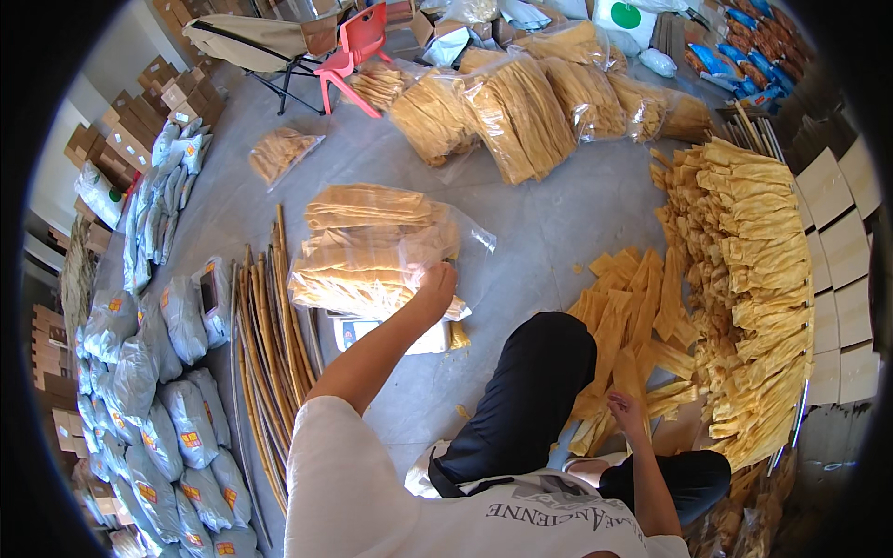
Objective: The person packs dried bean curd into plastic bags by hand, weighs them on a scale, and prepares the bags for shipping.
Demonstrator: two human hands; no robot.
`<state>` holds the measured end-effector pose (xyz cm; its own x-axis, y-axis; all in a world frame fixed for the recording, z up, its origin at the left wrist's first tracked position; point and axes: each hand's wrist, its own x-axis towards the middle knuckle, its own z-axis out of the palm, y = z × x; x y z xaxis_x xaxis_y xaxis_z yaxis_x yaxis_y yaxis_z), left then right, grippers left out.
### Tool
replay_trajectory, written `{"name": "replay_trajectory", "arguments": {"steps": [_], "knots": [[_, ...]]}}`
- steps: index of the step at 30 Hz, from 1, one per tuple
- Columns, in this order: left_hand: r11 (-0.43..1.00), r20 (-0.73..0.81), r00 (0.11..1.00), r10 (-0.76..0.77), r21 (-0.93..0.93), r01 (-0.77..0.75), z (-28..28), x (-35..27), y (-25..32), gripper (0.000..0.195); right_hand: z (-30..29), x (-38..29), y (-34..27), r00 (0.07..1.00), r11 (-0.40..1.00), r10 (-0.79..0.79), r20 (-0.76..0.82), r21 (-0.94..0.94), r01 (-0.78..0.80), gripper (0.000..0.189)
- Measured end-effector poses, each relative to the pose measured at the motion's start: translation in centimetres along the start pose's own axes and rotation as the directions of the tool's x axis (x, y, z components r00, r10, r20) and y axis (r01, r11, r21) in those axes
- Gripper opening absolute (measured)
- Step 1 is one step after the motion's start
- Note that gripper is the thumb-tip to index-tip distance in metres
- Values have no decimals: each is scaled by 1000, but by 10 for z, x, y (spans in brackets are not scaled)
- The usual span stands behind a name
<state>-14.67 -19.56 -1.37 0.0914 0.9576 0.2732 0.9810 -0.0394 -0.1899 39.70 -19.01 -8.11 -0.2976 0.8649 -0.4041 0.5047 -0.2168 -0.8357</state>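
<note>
My left hand (438,284) is closed at the right edge of a clear plastic bag (481,240), which holds stacked, folded tan sheets (377,240) that look like dried tofu skin. The bag rests on a white scale (429,340), mostly covered by it. Down to the right, my right hand (626,410) has curled fingers at the lower end of a loose yellow dried strip (630,373); whether it grips the strip is unclear. More loose strips (607,314) lie heaped around it.
A tall bank of yellow dried strips (746,279) stands at my right. Bamboo poles (268,335) and grey plastic parcels (185,425) lie to the left. Farther out are filled clear bags (520,115), a small bag (282,153), a red plastic chair (349,59) and a folding chair (248,45).
</note>
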Motion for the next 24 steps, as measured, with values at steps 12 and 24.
{"name": "replay_trajectory", "arguments": {"steps": [12,24], "knots": [[899,712,556,-429,277,338,-18,39,-23,21,-11,-14,-3,993,985,-116,26,-129,118,28],[950,485,854,-187,-132,283,32,18,-14,24,-1,-30,-5,998,1000,6,55,0,-6,27]]}}
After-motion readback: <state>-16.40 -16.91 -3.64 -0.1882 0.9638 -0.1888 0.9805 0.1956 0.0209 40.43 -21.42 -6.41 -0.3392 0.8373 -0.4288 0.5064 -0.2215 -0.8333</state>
